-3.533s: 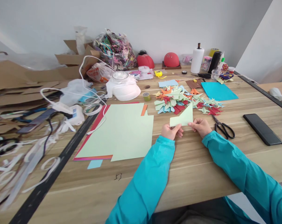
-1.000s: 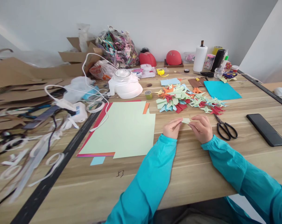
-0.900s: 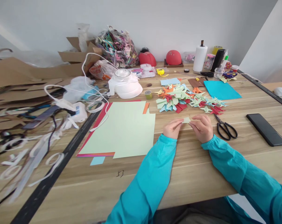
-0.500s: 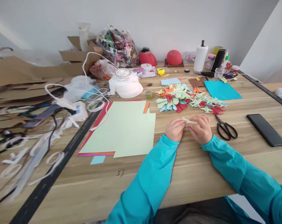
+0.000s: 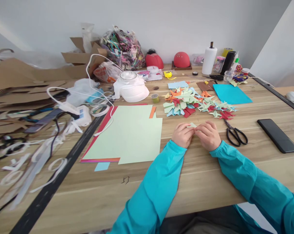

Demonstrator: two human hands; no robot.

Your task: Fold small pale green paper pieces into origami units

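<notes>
My left hand and my right hand meet over the wooden table, both pinched on a small folded piece of pale green paper. Only a corner of the paper shows above my fingers. Both arms wear teal sleeves. Just beyond my hands lies a pile of folded paper shapes in green, red, orange and blue. A large pale green sheet lies to the left of my left hand on top of red and orange sheets.
Black scissors lie right of my right hand, a black phone farther right. A teal sheet, paper-towel roll and bottles stand at the back. A white dispenser, cables, tape strips and cardboard crowd the left.
The green paper was a larger upright piece held by both hands 3.5 s ago; it is now folded small, low at the table, with my fingers closed together over it.
</notes>
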